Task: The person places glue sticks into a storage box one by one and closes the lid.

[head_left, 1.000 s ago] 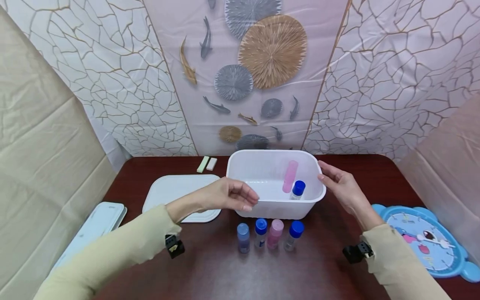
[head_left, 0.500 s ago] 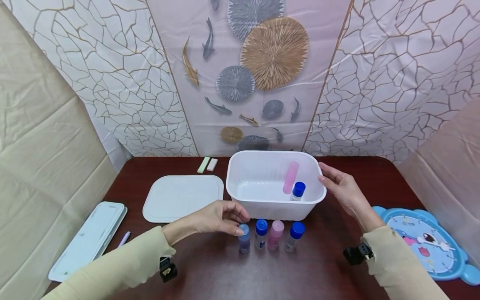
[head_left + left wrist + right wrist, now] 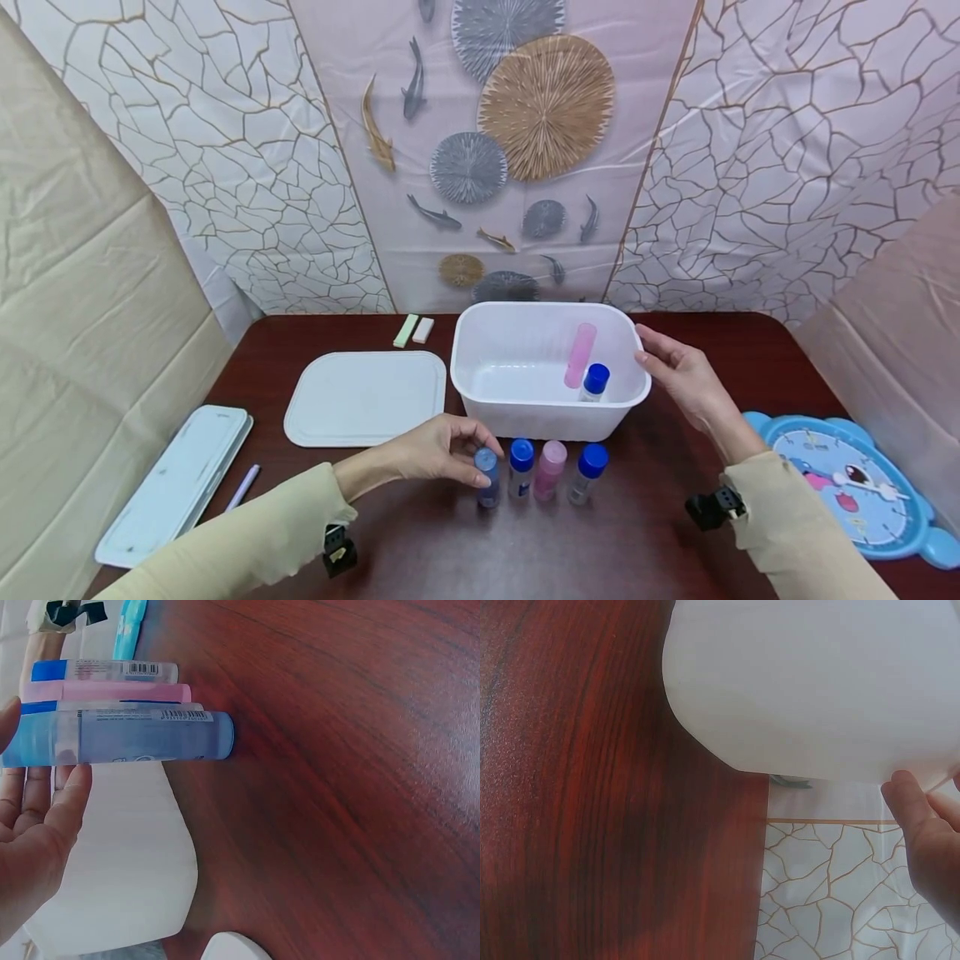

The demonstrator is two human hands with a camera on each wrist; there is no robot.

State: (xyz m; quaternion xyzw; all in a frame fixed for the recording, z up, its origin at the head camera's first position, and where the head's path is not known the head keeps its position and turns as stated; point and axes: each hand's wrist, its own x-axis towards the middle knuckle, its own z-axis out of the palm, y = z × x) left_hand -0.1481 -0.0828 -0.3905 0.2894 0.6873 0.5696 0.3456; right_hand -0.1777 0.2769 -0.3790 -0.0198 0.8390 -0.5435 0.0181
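Note:
A translucent blue bottle (image 3: 489, 492) with a blue cap stands upright on the table, and my left hand (image 3: 442, 450) has thumb and fingers around its upper part. In the left wrist view the same bottle lies nearest the camera. To its right stand a clear bottle (image 3: 521, 483) with a blue cap, a pink bottle (image 3: 551, 471) and another blue-capped clear bottle (image 3: 581, 486). Behind them is a white bin (image 3: 517, 418); my right hand (image 3: 686, 375) pinches its right rim. Inside, a pink tube (image 3: 581, 357) leans beside a blue-capped bottle (image 3: 595, 383).
A white lid (image 3: 367, 400) lies left of the bin, with two small blocks (image 3: 407, 331) behind it. Farther left are a pale flat case (image 3: 176, 483) and a purple pen (image 3: 242, 487). A blue cartoon clock (image 3: 847, 483) lies at the right.
My left hand has come down from above the bin's front edge to the blue bottle and closed its fingers around it. The right hand has stayed on the bin's rim.

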